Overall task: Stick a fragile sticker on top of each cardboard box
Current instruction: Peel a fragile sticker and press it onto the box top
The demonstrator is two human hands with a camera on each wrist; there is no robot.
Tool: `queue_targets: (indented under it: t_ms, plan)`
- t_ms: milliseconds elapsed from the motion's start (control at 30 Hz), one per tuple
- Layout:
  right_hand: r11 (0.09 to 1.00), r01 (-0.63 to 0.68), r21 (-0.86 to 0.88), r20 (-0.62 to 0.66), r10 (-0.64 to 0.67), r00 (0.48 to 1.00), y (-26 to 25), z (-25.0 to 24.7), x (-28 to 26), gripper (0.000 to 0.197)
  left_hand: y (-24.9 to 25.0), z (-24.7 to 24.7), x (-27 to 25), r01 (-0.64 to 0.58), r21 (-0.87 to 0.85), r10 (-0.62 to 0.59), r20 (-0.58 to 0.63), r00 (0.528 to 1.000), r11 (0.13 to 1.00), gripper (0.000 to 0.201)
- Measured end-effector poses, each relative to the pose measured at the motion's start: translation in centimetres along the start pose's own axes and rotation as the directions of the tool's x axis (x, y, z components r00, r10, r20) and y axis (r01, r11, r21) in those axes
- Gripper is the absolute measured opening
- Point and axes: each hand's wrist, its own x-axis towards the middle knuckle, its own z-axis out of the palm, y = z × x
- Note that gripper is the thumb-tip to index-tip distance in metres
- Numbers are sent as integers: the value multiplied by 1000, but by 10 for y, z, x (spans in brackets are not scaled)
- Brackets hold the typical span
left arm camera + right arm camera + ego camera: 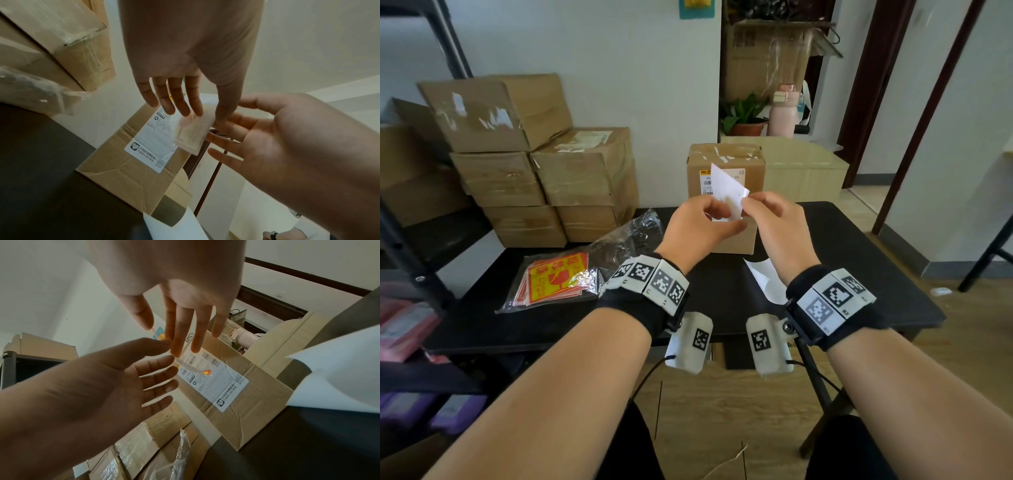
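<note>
1. Dark table [825, 240], one box [726, 161] in front, more stacked left.
2. Both hands, left [698, 226] and right [779, 222], pinch a sticker [727, 192] above the box.
3. Peeled carelessly, it may curl onto itself or tear.

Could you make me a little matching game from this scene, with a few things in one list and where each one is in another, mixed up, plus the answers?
Things:
1. sticker
2. bag of fragile stickers
3. labelled cardboard box
4. loose white backing paper

Places:
A. lying on the table, left of the left hand
B. standing on the table behind both hands
C. pinched between the left hand and the right hand
D. lying on the table under the right wrist

Pairs: 1-C, 2-A, 3-B, 4-D
</note>
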Motion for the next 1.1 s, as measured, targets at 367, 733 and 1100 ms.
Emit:
queue_targets:
  t_ms: [367,733,1100]
  plan:
    - [988,34,-150,-167,-59,984,7,-9,9,15,3,-20,2,108,-65,-109,-10,994,992,17]
    - [985,35,-170,-144,-60,988,2,-9,17,17,8,-26,14,211,-258,-202,63,977,943,15]
    - [987,75,-142,-184,-101,978,-20,-11,55,19,32,-32,58,207,-393,-272,-117,955,896,36]
